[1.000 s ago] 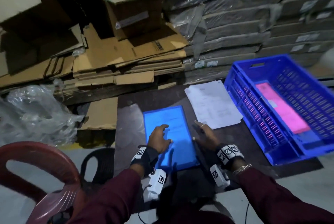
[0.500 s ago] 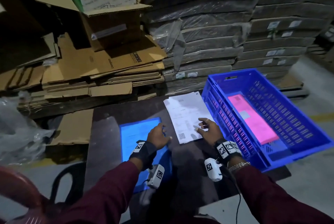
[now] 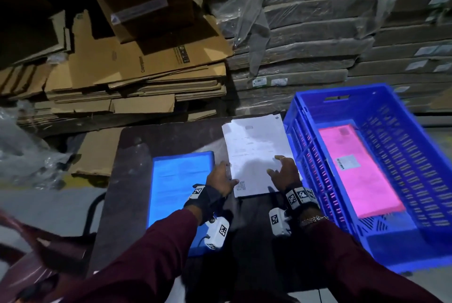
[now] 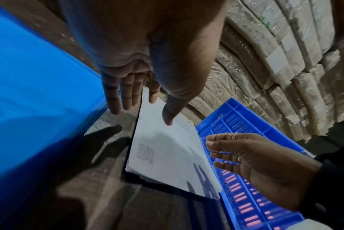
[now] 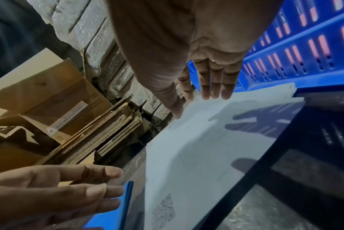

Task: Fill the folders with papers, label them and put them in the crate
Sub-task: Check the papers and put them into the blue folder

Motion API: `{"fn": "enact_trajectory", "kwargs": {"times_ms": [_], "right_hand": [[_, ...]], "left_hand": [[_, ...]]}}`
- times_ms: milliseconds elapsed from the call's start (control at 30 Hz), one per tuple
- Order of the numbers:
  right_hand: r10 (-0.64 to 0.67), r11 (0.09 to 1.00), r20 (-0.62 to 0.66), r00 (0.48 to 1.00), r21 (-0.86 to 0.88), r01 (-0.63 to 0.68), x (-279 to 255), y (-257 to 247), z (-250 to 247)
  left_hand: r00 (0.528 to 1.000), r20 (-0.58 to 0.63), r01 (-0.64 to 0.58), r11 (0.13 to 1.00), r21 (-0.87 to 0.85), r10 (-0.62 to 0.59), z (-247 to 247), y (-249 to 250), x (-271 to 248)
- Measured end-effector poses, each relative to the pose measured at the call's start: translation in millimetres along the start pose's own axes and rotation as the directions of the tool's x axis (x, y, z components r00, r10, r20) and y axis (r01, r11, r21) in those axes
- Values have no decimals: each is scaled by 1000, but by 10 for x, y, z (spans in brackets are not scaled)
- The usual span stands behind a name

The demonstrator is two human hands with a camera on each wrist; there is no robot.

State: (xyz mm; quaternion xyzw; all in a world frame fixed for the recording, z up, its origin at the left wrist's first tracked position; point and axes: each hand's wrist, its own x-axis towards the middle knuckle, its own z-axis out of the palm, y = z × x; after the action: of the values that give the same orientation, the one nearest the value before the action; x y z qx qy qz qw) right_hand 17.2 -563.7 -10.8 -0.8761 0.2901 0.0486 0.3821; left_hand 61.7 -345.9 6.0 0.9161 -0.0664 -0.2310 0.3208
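A stack of white papers (image 3: 256, 153) lies on the dark table (image 3: 137, 156), between a blue folder (image 3: 181, 187) on the left and a blue crate (image 3: 303, 112) on the right. A pink labelled folder (image 3: 354, 170) lies flat inside the crate. My left hand (image 3: 221, 179) is at the stack's near left edge, fingers (image 4: 115, 105) straight and thumb over the sheet (image 4: 167, 155). My right hand (image 3: 283, 171) hovers over the stack's near right part, with its straight fingers (image 5: 216, 87) casting shadows on the paper (image 5: 196, 155). Neither hand holds anything. A dark sheet edge (image 4: 167, 191) shows under the stack.
Flattened cardboard boxes (image 3: 137, 65) and plastic-wrapped bundles (image 3: 318, 33) are piled right behind the table. Crumpled clear plastic (image 3: 27, 156) lies on the left. A red chair (image 3: 29, 261) stands at the lower left. The crate overhangs the table's right side.
Both hands left the blue folder and moved right to the paper stack, the right one first and then the left. My head also turned, so the scene has shifted in the frame.
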Motion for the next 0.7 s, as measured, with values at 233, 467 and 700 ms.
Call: {"fn": "enact_trajectory", "kwargs": {"times_ms": [233, 467, 700], "right_hand": [[101, 978, 46, 994, -188, -91, 125, 249, 104], [44, 978, 112, 993, -210, -19, 63, 299, 74], [-116, 992, -3, 993, -60, 115, -28, 348, 119]], "left_hand": [[999, 17, 37, 999, -37, -36, 300, -33, 109], [996, 37, 85, 981, -173, -80, 366, 63, 125], [989, -117, 63, 976, -210, -89, 340, 19, 153]]}}
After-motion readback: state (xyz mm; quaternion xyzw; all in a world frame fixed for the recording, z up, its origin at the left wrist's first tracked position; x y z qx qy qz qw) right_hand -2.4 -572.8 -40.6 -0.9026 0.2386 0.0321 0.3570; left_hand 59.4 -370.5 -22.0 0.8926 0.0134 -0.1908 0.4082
